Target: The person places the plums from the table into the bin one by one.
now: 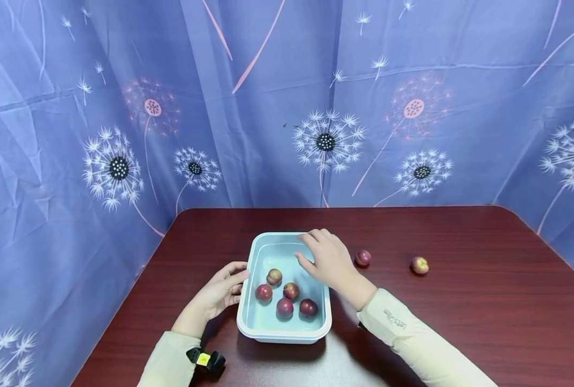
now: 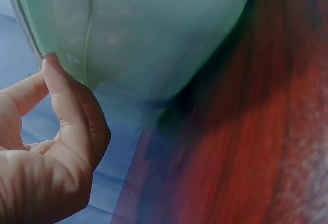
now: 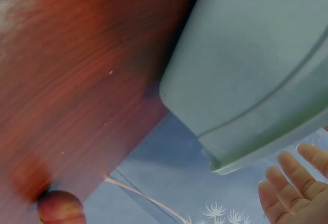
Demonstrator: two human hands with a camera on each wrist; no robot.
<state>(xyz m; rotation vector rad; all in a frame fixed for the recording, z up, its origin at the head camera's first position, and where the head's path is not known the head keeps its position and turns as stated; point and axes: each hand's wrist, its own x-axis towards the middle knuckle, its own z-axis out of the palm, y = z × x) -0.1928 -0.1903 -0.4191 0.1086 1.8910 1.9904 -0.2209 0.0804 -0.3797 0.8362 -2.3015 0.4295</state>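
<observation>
Two pale sleeves are crossing the bottom edge of the head view, at lower left and lower right; one black device bearing a yellow label is sitting at the left cuff. One pale blue tub is standing below the centre of the frame, on one red-brown table. Five fruits, red to yellowish, are lying in the tub, mostly toward its near end. Two loose fruits are resting on the table right of the tub, apart from each other. One blue curtain printed with dandelions is filling the upper half.

Reaching in from lower left, the left hand is gripping the tub's left rim, its thumb at the edge and its fingers curving against the outer wall. The right hand is extending over the tub's upper right part, back of the hand upward; its thumb and fingers are standing well parted, with nothing visible in their grasp. Whether it is touching the rim cannot be told.

Only the head view is showing the tub's interior. The left wrist view is revealing the outer wall and a fingertip meeting the rim; the right wrist view is exposing the right hand's palm side at lower right, with one fruit at lower left.
</observation>
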